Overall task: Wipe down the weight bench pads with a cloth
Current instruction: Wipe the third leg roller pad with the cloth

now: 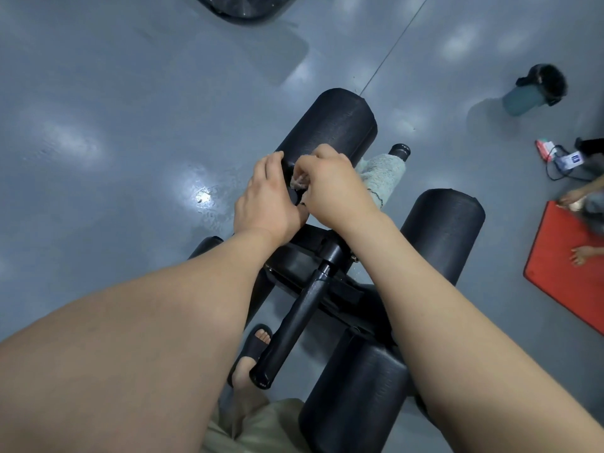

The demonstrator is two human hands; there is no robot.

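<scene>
While the left hand [268,197] curls round the near end of the far pad [330,125], the right hand [333,188] grips the cloth [380,178], bunched against that pad with its pale tail trailing right. Two more pads lie nearer, beside a black bar [304,308]. A red mat [568,266] and a bottle [536,89] sit on the floor [98,125] at right.

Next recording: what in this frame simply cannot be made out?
Head view: the cloth's bunched end, covered by the right hand holding it.
Head view: whether the left hand grips the roller pad or rests on it; its fingers are hidden.
Head view: red mat, cut by the right edge.
Head view: floor packets, too small and blurred.
</scene>
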